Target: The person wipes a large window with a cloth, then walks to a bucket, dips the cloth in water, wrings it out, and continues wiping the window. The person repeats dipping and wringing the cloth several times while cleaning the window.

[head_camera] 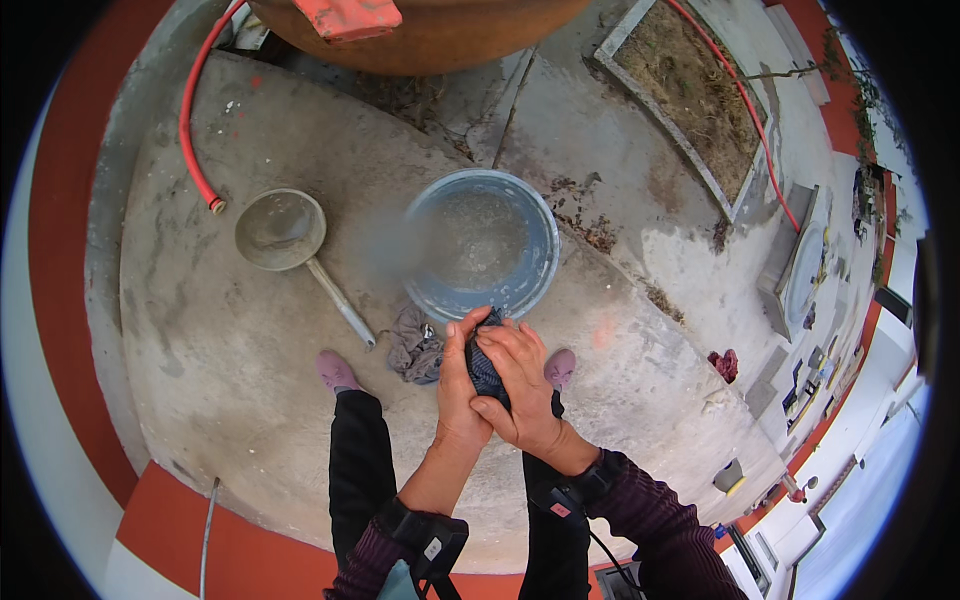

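Observation:
Between my left hand (pixel 459 386) and my right hand (pixel 523 375) a dark, striped wet cloth (pixel 486 369) is squeezed in a bunch, just in front of the near rim of a blue-grey basin (pixel 553 262). Cloudy water with some suds lies in the basin. Beside it, left of my hands, a crumpled grey-brown cloth (pixel 412 352) rests on the concrete. Farther left lies a large long-handled metal ladle (pixel 281 229), its handle pointing towards my feet. The palm sides of both hands are hidden.
A large brown vat (pixel 442 45) stands at the top. The end of a red hose (pixel 191 161) lies at the upper left. To the right are a concrete-edged soil bed (pixel 679 90), a dark red cloth (pixel 724 365) and a grey container (pixel 727 476). A thin metal rod (pixel 208 532) is at the lower left.

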`<action>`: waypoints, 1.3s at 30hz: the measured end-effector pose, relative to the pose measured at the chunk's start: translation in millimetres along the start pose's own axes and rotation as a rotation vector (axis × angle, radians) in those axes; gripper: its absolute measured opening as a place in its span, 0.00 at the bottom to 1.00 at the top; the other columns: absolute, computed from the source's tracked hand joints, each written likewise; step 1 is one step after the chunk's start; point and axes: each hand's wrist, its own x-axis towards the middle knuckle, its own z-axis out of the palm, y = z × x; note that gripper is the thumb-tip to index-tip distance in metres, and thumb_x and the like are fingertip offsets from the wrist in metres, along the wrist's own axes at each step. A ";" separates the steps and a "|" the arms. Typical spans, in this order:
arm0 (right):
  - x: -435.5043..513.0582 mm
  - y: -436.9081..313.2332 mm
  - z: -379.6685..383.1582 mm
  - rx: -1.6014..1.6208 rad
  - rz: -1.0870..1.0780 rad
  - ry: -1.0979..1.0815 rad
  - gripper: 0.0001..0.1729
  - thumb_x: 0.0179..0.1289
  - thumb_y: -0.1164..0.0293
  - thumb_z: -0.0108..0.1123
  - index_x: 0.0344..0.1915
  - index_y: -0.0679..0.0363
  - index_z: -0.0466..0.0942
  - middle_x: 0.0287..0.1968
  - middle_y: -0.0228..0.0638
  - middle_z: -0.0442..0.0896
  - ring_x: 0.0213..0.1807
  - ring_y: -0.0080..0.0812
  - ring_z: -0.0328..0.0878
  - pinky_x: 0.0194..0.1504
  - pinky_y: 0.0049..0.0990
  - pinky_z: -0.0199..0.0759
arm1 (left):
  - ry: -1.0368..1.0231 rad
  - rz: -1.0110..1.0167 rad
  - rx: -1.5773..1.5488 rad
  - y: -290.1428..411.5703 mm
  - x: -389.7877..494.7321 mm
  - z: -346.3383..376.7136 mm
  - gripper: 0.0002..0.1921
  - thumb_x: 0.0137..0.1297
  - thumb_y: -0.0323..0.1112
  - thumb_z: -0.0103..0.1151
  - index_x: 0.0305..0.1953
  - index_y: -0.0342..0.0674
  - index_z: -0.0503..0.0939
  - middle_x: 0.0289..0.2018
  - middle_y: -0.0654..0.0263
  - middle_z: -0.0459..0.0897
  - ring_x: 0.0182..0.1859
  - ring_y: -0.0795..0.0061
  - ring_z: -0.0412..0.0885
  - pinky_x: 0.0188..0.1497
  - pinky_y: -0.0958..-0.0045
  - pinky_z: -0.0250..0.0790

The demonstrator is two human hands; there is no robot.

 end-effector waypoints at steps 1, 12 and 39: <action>-0.4 4.9 -3.1 -0.026 -0.056 -0.012 0.26 0.54 0.56 0.59 0.46 0.64 0.73 0.52 0.41 0.71 0.55 0.44 0.68 0.64 0.47 0.41 | 0.025 -0.030 0.019 0.3 -2.7 0.2 0.26 0.70 0.55 0.35 0.51 0.38 0.71 0.46 0.62 0.75 0.51 0.72 0.73 0.56 0.72 0.64; 4.1 8.7 -6.0 -0.132 -0.309 -0.044 0.19 0.44 0.64 0.62 0.36 0.65 0.76 0.41 0.39 0.75 0.47 0.40 0.72 0.53 0.45 0.55 | -0.011 -0.269 -0.205 -10.3 -3.0 -20.4 0.13 0.68 0.43 0.45 0.39 0.41 0.74 0.36 0.70 0.76 0.41 0.80 0.75 0.46 0.79 0.67; 14.5 10.1 21.5 0.068 0.024 -0.193 0.09 0.57 0.67 0.56 0.33 0.62 0.75 0.39 0.37 0.75 0.45 0.39 0.68 0.48 0.35 0.58 | 0.236 -0.119 -0.251 -17.2 8.9 -42.1 0.12 0.63 0.45 0.49 0.37 0.44 0.76 0.34 0.65 0.78 0.38 0.72 0.76 0.43 0.68 0.69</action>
